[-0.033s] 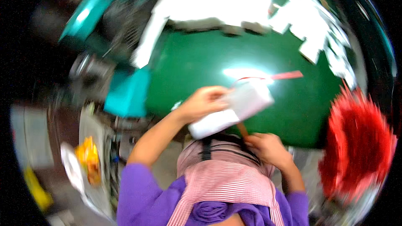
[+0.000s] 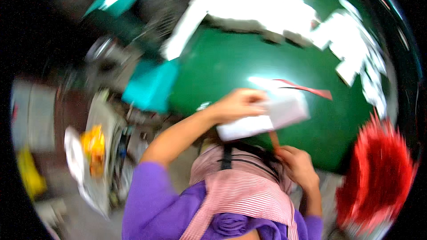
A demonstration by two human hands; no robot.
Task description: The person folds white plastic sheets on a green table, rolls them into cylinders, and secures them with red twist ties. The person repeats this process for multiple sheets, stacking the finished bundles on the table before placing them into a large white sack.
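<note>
Just right of the frame's centre, the left hand (image 2: 238,104) lies curled over a white block (image 2: 267,118), perhaps a stack of paper or a foam pad given the motion blur, fingers closed down on its upper left end. The block's long axis runs from lower left to upper right over the green table (image 2: 222,62). Just below it, the right hand (image 2: 299,165) is nearer the thin reddish-brown stick (image 2: 274,140) poking from under the block, fingers bent, though whether they pinch it I cannot tell.
</note>
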